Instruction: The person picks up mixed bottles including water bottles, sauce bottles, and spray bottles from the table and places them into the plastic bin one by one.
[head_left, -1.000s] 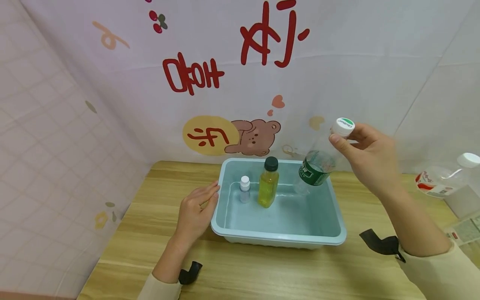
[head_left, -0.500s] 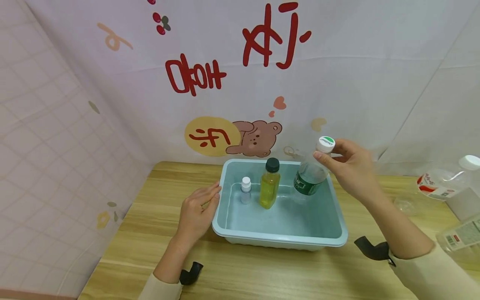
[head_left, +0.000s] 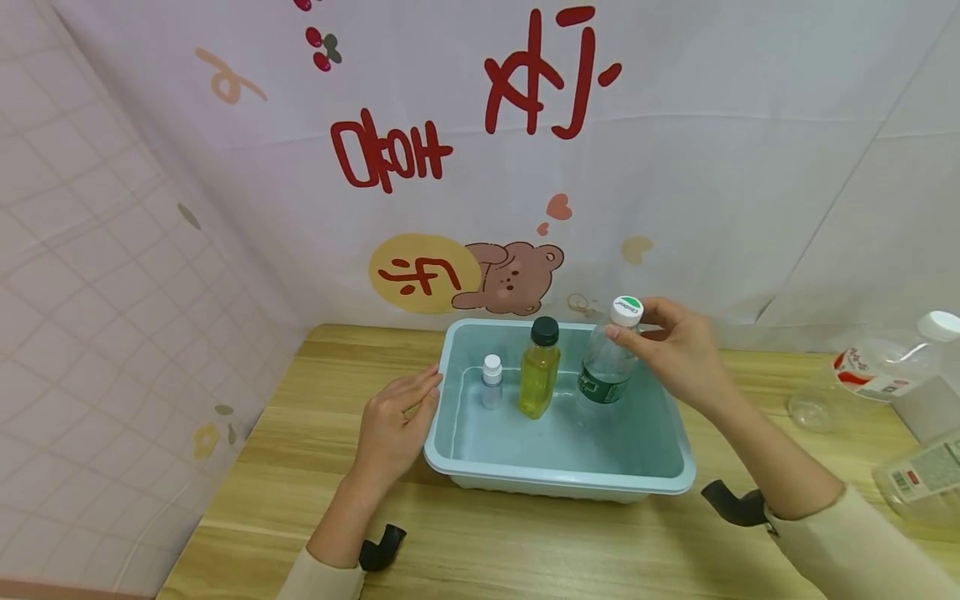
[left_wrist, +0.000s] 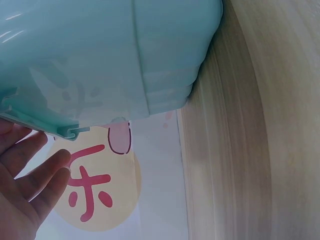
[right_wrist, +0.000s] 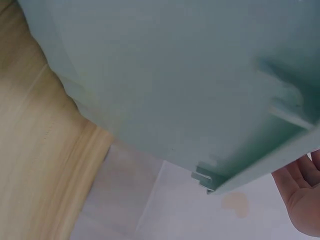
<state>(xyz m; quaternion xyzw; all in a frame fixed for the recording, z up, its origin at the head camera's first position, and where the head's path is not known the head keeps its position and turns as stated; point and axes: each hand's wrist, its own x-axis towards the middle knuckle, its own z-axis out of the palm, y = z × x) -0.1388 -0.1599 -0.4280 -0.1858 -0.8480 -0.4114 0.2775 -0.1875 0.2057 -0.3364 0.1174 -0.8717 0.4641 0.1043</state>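
At the bottom edge, 2 cream sleeves (head_left: 862, 550) with black curved wrist straps (head_left: 382, 547), over a pale wood-grain worktop (head_left: 465, 550). Left hand (head_left: 393, 425) just beyond, at the left rim of a pale blue-green rectangular plastic tub (head_left: 558, 479); grip loose, fingers fairly straight in the left wrist view, nothing clamped. Off right, a clear plastic bottle with a white barcode label (head_left: 926, 475), cut by the frame.

Inside the tub: a small clear bottle with a white cap (head_left: 492, 385) at left, then a yellow-filled bottle with a black cap (head_left: 538, 379), both upright, apart. Right of these, the handled thing: a clear plastic bottle with a green label and white cap (head_left: 606, 371), lower part below rim level. Right hand (head_left: 678, 350): grip clamped on it near the cap, thumb in front. Can't tell if its base touches the tub floor; right wrist view doesn't show it.

Farther right, outside the tub, a clear bottle with a red-and-white label (head_left: 873, 371). Behind all, a white backdrop (head_left: 690, 183) with a brown bear print (head_left: 516, 279).

Step in hand looks like placing the green-label bottle beside the yellow one. Next move likely calls for base flat, then fingers spread evenly so it doesn't tip.
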